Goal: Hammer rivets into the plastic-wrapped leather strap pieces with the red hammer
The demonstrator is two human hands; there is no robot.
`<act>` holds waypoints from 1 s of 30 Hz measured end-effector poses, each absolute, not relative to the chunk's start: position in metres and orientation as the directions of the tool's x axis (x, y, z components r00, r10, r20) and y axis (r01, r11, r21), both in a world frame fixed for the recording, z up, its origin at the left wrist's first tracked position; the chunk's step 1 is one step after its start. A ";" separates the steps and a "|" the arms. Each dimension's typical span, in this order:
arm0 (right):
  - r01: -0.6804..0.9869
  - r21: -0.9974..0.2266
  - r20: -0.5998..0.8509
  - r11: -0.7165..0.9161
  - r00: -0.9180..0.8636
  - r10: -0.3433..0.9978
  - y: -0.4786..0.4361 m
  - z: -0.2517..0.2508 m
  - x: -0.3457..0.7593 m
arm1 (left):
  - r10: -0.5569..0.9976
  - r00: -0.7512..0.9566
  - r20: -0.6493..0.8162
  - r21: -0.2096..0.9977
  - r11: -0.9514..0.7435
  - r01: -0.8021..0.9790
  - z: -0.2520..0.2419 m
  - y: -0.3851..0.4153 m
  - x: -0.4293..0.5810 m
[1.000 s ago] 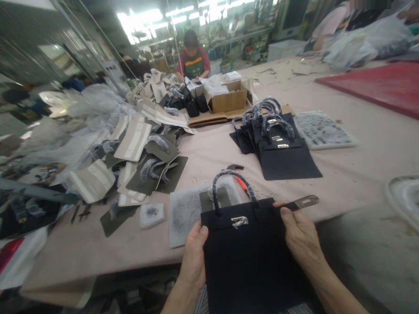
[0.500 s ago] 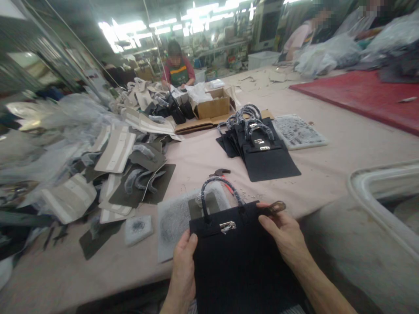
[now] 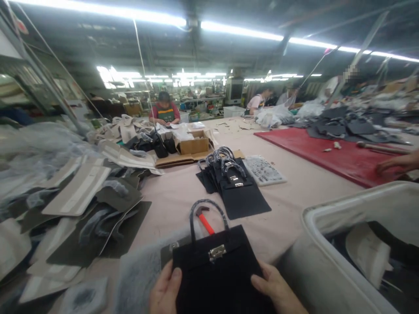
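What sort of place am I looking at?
Probably a bag-making workshop: a black bag panel is in hand, similar panels lie piled on the large table, and a hammer lies there too.

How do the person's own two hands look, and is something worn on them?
The left hand and the right hand are bare. No glove, ring or watch shows on either, and no sleeve of this person comes into view. Finer markings are too blurred to tell.
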State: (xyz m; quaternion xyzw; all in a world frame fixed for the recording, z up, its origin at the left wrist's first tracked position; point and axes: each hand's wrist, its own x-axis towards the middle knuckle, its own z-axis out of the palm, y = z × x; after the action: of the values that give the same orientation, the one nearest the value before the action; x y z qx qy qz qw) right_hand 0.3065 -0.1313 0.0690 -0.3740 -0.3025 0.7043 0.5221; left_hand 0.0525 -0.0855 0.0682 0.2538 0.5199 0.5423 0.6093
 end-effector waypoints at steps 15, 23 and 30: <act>0.758 -0.592 0.097 -0.274 0.404 0.909 0.030 0.040 0.384 | 0.940 -0.307 0.151 0.919 -0.018 0.394 0.058 -0.052 -0.015; 0.899 -0.422 0.434 0.120 0.083 0.897 -0.020 -0.005 0.288 | 0.990 -0.044 0.137 0.945 -0.117 0.304 0.016 -0.029 -0.005; 0.687 -0.570 0.321 0.450 -0.318 0.892 -0.074 0.022 0.186 | 0.983 0.143 0.114 0.949 -0.151 0.278 0.011 0.000 0.002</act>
State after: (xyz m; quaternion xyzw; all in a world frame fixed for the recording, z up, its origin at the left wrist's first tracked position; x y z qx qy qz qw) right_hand 0.1860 -0.0741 0.0215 -0.4969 -0.7943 0.1671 0.3069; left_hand 0.0018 -0.0004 0.0106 0.6300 0.5003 0.4224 0.4176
